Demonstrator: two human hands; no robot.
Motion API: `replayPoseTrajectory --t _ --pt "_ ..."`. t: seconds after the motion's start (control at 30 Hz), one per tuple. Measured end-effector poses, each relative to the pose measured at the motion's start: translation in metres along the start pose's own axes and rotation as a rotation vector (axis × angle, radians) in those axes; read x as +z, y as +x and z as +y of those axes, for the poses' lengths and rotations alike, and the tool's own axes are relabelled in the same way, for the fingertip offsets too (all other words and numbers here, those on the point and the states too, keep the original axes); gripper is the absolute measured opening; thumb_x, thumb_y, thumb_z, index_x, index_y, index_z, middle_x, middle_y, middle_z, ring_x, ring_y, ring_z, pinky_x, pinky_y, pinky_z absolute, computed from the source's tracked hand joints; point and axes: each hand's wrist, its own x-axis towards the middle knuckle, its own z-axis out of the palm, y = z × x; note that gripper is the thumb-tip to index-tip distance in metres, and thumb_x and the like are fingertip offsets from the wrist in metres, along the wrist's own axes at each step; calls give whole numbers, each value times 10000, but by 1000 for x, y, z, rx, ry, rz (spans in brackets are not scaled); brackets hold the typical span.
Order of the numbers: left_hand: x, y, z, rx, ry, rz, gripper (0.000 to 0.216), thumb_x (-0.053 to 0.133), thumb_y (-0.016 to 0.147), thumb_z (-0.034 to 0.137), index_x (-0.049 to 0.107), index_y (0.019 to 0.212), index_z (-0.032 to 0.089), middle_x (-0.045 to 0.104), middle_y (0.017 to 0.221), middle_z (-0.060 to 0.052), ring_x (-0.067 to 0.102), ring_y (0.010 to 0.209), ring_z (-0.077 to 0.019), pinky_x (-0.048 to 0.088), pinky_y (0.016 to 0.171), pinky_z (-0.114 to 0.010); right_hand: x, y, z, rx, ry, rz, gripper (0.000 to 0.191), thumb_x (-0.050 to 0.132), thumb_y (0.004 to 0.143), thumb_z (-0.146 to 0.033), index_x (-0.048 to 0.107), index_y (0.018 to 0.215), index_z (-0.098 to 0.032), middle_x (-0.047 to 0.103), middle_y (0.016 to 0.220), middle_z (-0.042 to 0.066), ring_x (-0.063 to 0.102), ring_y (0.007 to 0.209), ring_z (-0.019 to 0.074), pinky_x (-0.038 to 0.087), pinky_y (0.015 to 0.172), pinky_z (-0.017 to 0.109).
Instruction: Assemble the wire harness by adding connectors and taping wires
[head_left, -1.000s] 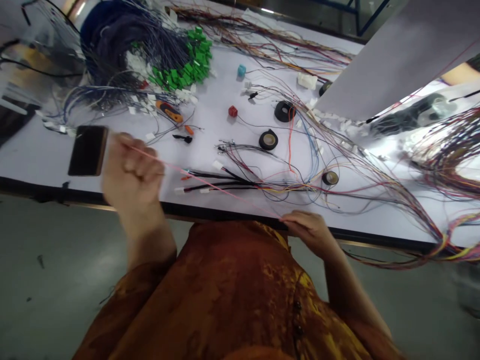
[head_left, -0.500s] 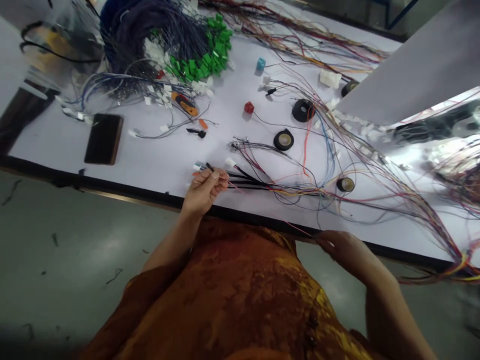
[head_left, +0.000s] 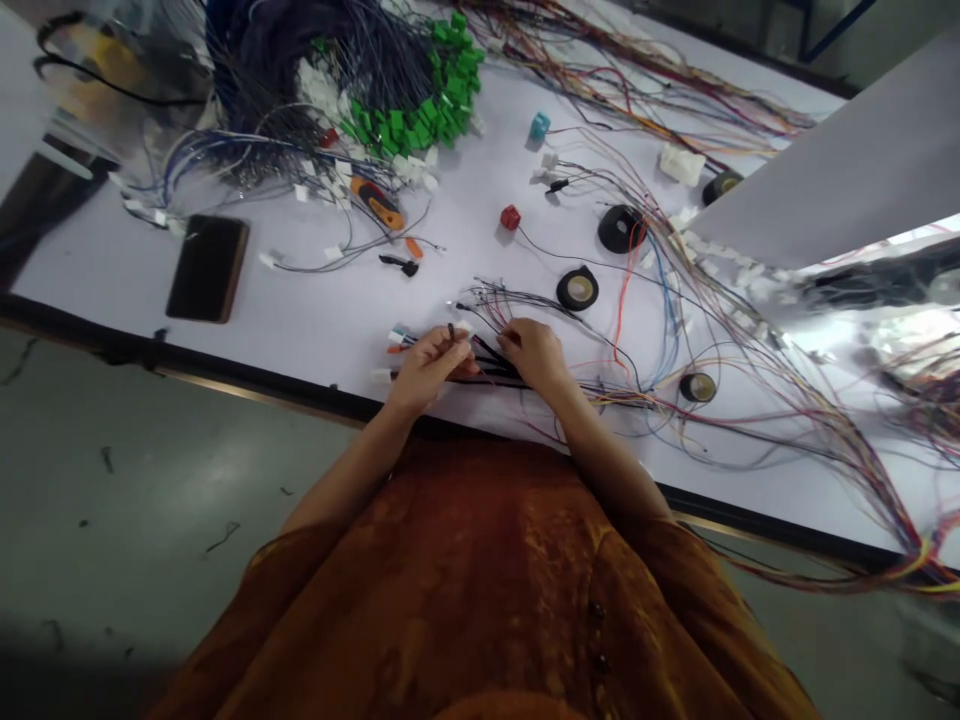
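My left hand (head_left: 429, 372) is closed in a pinch on a thin wire near the table's front edge. A short dark end (head_left: 451, 331) pokes up above its fingers, and a thin reddish length (head_left: 487, 378) trails out to the right. Close beside it, my right hand (head_left: 536, 355) has its fingertips pressed together over the wire bundle; what they grip is hidden. Black-sleeved wires (head_left: 487, 358) run between the two hands. White connectors (head_left: 397, 337) lie just left of my left hand. Bare wire ends with small terminals (head_left: 484, 290) rest behind the hands.
Rolls of black tape (head_left: 577, 289) lie among loose wires. A red connector (head_left: 510, 217), a blue connector (head_left: 539, 126), an orange cutter (head_left: 377, 203) and a phone (head_left: 208, 268) are on the table. Green connectors (head_left: 420, 125) are heaped behind. A pale panel (head_left: 832, 160) slants across the right.
My right hand has come from the table's front edge at the right, leftward and up to the bundle beside my left hand. The reddish wire, stretched taut before, now hangs slack.
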Motion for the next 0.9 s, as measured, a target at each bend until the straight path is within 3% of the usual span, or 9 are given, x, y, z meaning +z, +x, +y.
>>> replayPoseTrajectory --t 0.1,0.23,0.37,0.43,0.53,0.73,0.9 --pt "6 11 -5 -21 -29 46 566 889 653 431 673 1090 143 698 727 12 681 575 -111 577 566 -221 8 -9 4 -97 326 140 165 553 914 -285 626 804 -184 637 793 28 553 750 148 417 714 278" --pt "16 22 -14 49 -51 42 460 830 741 448 716 1082 161 702 774 4 666 600 -83 573 596 -204 14 -26 1 -150 524 218 149 525 904 -272 569 782 -199 598 788 19 533 740 142 420 705 276" --pt "25 30 -16 99 -72 30 322 802 789 417 751 979 162 655 664 29 619 565 -53 537 570 -154 19 -31 -6 -116 616 108 142 463 939 -258 517 816 -210 563 698 -15 508 651 126 404 669 270" --pt "29 32 -15 116 -85 32 266 825 768 383 745 882 157 612 589 45 560 499 -36 486 502 -130 22 -30 -7 -138 646 131 143 455 945 -252 504 818 -209 538 697 -22 494 651 119 394 665 264" --pt "33 32 -11 186 -130 32 271 861 725 359 689 772 155 654 653 31 515 453 -20 414 416 -124 28 -30 -5 -198 680 225 148 471 949 -250 506 813 -202 516 737 -19 484 690 112 389 678 255" --pt "37 30 -8 290 -119 50 277 810 806 378 708 960 171 711 810 -8 549 491 -32 437 429 -143 36 -33 -1 -196 736 247 205 451 1000 -264 529 821 -202 564 711 -20 497 652 107 395 654 251" --pt "35 29 -8 405 -42 96 302 741 868 436 704 1025 180 699 850 -22 566 536 -51 465 468 -167 33 -33 -2 -230 648 412 185 535 958 -242 570 782 -195 559 763 5 514 744 128 417 698 263"
